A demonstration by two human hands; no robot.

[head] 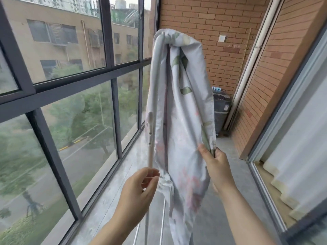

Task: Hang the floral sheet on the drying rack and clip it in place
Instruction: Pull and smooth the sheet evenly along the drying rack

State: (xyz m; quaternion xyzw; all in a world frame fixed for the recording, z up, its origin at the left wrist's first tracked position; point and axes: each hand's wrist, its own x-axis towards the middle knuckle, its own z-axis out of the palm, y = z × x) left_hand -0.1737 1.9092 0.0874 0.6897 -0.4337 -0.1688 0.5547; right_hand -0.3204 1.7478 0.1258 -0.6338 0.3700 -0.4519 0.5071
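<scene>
- Right hand [216,167] pinches the sheet's [178,110] right edge between thumb and fingers.
- Left hand [139,188] is half open, fingertips just beside the bunched lower fold; whether they touch is unclear.
- The sheet drapes over the rack's [150,152] raised top and hangs lengthwise downward.
- A window frame [107,32] stands to the left and a dark bin [221,110] behind.

The floral sheet [182,106] is seen as thin, matt cloth, smooth and softly creased. The drying rack [150,138] is finished in smooth white, likely coated metal. The wall [203,23] is laid in rough, matt brick. The window frames [74,78] are coated dark grey and smooth, the panes [70,41] glossy. The floor [230,183] is left as dull, mottled concrete.
</scene>
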